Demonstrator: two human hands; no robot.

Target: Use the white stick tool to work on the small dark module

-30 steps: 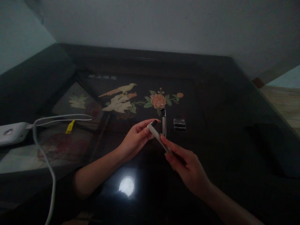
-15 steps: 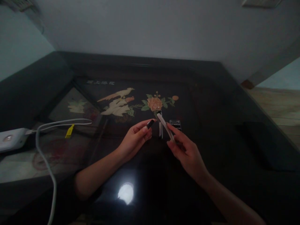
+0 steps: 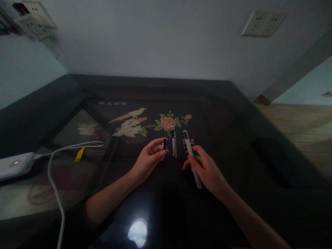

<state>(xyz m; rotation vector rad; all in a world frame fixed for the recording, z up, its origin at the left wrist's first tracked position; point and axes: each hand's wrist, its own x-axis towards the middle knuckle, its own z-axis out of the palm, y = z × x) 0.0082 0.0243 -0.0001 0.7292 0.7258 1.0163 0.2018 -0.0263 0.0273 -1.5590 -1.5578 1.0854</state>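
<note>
My left hand (image 3: 149, 157) pinches a small black cylinder like a cap (image 3: 164, 144) between thumb and fingertips, held upright. In my right hand (image 3: 207, 166) is a slim pale stick (image 3: 195, 173) with rounded ends, its far end darker and textured; its exact kind I cannot make out. The stick leans away from me, apart from the black piece. On the dark table between my hands lies a narrow white and silver tool (image 3: 174, 147). A small clear and black box (image 3: 191, 142) sits just behind my right fingers, partly covered by them and the stick.
A white power bank (image 3: 17, 166) with a white cable (image 3: 55, 188) lies at the left, near a yellow tag (image 3: 80, 154). The glossy table (image 3: 155, 214) carries a bird-and-flower picture. A dark flat object (image 3: 275, 162) rests at the right. Wall sockets (image 3: 264, 23) are behind.
The far end of the pale stick has swung away from the middle tool, and more of its near end shows. The black piece has turned from slanted to upright. The camera view has shifted.
</note>
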